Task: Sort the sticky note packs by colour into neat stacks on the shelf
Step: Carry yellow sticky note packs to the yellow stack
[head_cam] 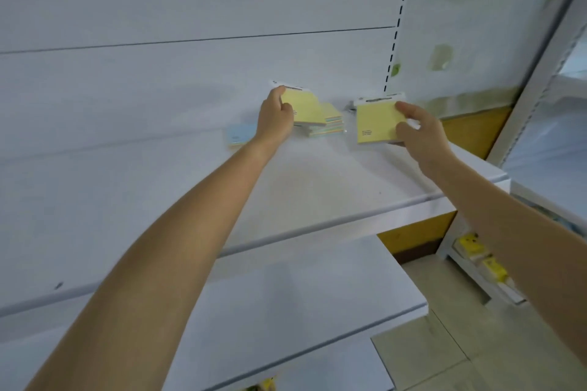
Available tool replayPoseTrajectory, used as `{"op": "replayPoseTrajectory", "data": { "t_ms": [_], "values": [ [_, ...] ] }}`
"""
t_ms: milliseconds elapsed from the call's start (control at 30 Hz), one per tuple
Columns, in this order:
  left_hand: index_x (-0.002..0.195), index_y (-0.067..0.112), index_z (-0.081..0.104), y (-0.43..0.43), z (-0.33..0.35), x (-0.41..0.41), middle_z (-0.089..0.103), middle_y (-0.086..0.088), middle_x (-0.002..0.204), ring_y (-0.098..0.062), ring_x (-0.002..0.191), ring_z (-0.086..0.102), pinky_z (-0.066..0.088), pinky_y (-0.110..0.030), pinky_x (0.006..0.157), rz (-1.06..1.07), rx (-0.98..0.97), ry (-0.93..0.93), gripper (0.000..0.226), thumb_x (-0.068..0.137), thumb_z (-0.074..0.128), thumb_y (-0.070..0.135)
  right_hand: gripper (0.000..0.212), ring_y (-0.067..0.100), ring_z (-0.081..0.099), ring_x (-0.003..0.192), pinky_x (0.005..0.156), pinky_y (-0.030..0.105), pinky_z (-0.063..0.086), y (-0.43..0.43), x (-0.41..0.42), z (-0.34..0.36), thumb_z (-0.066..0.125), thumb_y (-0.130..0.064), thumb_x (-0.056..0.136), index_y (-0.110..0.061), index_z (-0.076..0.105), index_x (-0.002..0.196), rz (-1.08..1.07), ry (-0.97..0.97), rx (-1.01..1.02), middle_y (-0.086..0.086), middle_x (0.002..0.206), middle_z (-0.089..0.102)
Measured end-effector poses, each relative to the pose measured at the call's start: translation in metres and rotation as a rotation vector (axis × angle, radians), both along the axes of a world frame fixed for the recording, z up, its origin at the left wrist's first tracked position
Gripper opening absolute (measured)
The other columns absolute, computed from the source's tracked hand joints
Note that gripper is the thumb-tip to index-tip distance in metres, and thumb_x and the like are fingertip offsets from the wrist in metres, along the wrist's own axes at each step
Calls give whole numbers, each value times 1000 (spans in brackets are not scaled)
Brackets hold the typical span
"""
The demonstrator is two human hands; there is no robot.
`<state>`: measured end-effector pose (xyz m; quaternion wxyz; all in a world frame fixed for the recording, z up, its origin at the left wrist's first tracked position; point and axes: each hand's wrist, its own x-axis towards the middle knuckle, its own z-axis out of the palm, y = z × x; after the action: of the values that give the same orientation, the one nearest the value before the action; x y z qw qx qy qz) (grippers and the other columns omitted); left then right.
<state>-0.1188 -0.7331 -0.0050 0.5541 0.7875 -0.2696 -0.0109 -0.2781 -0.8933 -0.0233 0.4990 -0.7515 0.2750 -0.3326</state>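
Note:
My left hand grips a yellow sticky note pack, held tilted above the white shelf. My right hand holds a second yellow pack with a white header strip, lifted just off the shelf near the right end. Between the two hands lies a small pile of mixed packs with yellow, green and blue edges. A light blue pack lies flat on the shelf to the left of my left wrist.
The white back panel rises behind the shelf, with a slotted upright at its right. Two more white shelves sit below. A neighbouring rack at lower right holds yellow items above a tiled floor.

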Motion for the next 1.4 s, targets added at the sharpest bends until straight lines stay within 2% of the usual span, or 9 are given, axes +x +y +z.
{"op": "replayPoseTrajectory", "data": {
  "t_ms": [200,433,700,767,833,933,1133,1300,1400],
  "values": [
    [137,6,39,-55,3,31,46,-12,139,-27,122,50,40,-32,105,19,11,15,47,91,30,1,46,19,48,105,101,38,46,-48,42,17,40,-1,88,-12,47,132,-9,-78,31,0,116,42],
    [122,8,56,-78,-20,46,58,-12,131,-24,120,53,34,-23,95,74,220,-2,37,90,37,4,47,12,46,93,61,6,39,-78,81,23,38,-1,89,-16,46,133,83,-87,-12,-5,114,45],
    [130,12,47,-79,-28,28,53,-8,135,-21,120,52,30,-14,74,122,197,-8,40,92,49,23,48,20,50,112,105,37,43,-67,120,23,38,-1,87,-10,46,133,243,-39,61,5,127,50],
    [134,10,40,-77,-32,25,53,-8,136,-23,114,55,28,-10,67,98,230,-70,49,89,56,23,46,28,55,113,101,35,46,-60,127,18,40,-8,83,-15,52,127,267,11,35,0,112,53],
    [135,7,36,-74,-33,22,52,-10,138,-20,109,56,30,-6,66,93,229,-95,55,88,60,23,45,31,56,112,80,14,45,-56,132,12,39,-11,86,-14,50,129,279,86,-93,5,111,58],
    [135,1,34,-72,-32,21,49,-12,139,-12,100,52,32,6,61,84,198,-96,57,88,60,18,47,31,52,117,89,23,35,-54,137,1,37,-11,91,-10,39,138,247,155,-280,15,130,55],
    [133,11,38,-71,-36,30,51,-7,139,-24,120,52,32,-14,77,99,276,-173,56,87,60,33,39,35,39,127,112,34,25,-65,151,-16,36,-13,94,-12,53,129,296,186,-447,15,139,44],
    [131,15,41,-66,-31,30,53,-4,135,-24,122,50,44,-39,92,177,478,-355,60,84,56,49,37,38,47,115,96,43,42,-69,139,-16,41,-26,92,-14,59,122,297,82,-844,16,132,51],
    [131,16,42,-53,-23,33,55,-3,132,-26,122,49,44,-40,92,251,621,-516,57,87,49,51,31,35,60,99,83,39,49,-63,133,-14,47,-28,85,-14,68,104,351,-51,-1157,13,115,65]
  ]
}}
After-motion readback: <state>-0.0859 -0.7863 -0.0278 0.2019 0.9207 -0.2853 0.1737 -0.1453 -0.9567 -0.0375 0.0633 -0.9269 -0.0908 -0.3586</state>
